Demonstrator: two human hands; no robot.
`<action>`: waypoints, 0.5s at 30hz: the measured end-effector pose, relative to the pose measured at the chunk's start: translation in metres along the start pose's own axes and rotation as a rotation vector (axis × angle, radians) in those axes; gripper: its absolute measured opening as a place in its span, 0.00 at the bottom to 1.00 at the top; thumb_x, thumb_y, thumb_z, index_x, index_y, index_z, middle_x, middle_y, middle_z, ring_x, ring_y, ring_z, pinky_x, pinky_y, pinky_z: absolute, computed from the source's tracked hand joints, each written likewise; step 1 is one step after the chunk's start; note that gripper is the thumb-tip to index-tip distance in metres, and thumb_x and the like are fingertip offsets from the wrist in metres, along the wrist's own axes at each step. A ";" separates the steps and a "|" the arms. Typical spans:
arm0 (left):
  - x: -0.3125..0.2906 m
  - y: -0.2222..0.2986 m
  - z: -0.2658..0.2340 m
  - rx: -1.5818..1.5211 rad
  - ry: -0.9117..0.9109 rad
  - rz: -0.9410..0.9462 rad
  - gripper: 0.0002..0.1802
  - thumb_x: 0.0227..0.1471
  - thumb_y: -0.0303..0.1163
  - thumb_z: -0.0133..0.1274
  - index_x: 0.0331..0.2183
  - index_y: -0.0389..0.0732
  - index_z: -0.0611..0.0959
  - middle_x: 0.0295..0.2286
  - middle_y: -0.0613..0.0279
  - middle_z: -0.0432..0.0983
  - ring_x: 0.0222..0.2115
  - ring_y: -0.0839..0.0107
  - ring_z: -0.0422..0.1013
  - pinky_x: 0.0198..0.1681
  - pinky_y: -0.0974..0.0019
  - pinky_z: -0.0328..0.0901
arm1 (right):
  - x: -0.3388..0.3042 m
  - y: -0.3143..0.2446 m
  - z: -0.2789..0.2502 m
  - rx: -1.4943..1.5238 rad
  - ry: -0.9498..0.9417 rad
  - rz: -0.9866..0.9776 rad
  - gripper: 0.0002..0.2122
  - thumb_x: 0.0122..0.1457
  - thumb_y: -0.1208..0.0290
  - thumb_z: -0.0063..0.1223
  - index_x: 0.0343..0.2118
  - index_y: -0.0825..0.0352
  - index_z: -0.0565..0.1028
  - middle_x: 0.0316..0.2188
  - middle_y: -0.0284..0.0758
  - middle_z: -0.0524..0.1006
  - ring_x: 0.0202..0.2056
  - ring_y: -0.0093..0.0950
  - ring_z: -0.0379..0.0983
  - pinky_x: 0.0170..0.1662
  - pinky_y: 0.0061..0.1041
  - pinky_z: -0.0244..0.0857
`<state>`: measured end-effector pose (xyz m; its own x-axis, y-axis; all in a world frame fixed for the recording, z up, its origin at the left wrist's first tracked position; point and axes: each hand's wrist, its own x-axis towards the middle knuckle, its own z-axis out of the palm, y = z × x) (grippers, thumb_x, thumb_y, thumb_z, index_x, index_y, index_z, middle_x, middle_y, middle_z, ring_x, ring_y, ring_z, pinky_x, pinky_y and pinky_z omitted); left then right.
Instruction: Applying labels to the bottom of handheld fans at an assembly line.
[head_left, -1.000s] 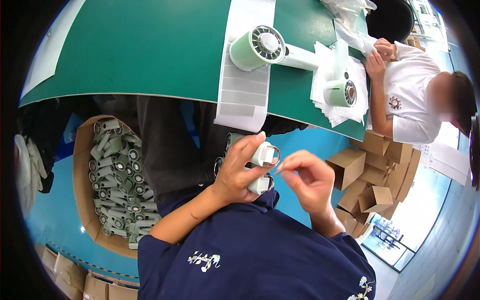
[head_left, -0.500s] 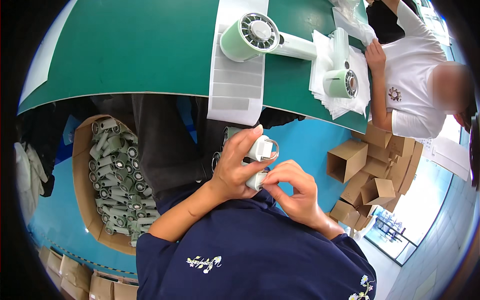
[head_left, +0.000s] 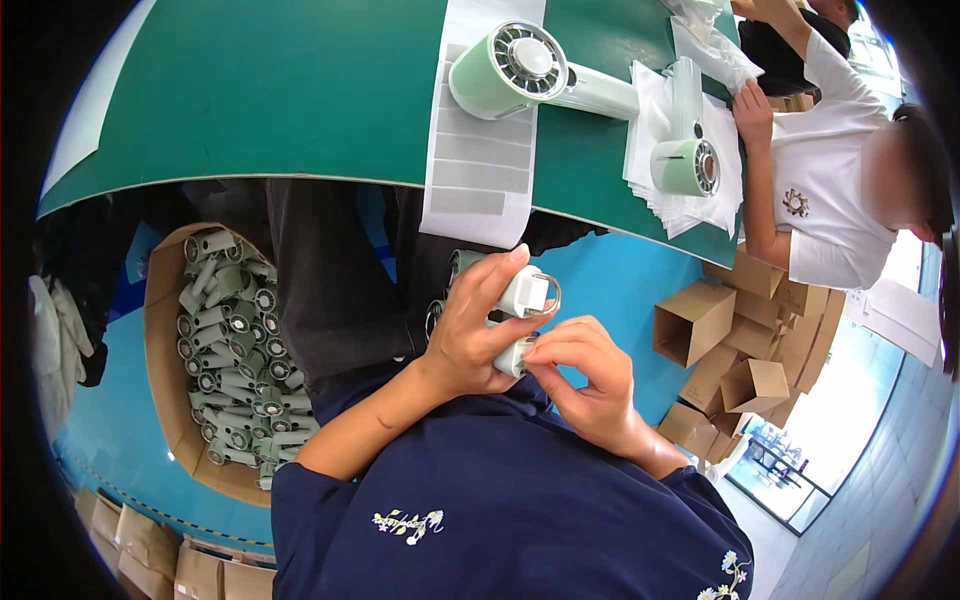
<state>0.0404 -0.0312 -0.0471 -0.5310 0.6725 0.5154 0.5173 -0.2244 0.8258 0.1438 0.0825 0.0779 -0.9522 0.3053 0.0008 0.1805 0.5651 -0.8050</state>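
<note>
My left hand is wrapped round two pale handheld fans at once, in front of my chest. The upper fan's white handle end points right and carries a metal loop. Just below it sticks out the handle end of the lower fan. My right hand is closed in a pinch at that lower end; whatever its fingertips grip there is too small to make out. Both fan heads are mostly hidden behind my left hand. On the table lies a green-and-white fan across a long printed paper strip.
The green table spans the far side. Another fan rests on white sheets beside a co-worker in white. Left below, a cardboard box holds many fans. Open cartons are piled at right.
My view has shifted slightly. Both hands keep nearly the same place and grip, with the right fingertips moving a little at the lower handle end. The co-worker's head has shifted slightly.
</note>
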 end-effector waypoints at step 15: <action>0.000 0.001 0.000 -0.016 0.009 -0.024 0.28 0.41 0.36 0.68 0.47 0.45 0.85 0.62 0.38 0.58 0.59 0.42 0.63 0.58 0.48 0.62 | -0.012 -0.005 0.019 0.098 0.103 0.098 0.11 0.53 0.88 0.61 0.39 0.69 0.80 0.46 0.39 0.71 0.42 0.27 0.74 0.43 0.23 0.72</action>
<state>0.0406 -0.0316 -0.0457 -0.5493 0.6717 0.4971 0.4934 -0.2194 0.8417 0.1493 0.0619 0.0707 -0.8999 0.4354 -0.0236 0.2418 0.4533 -0.8580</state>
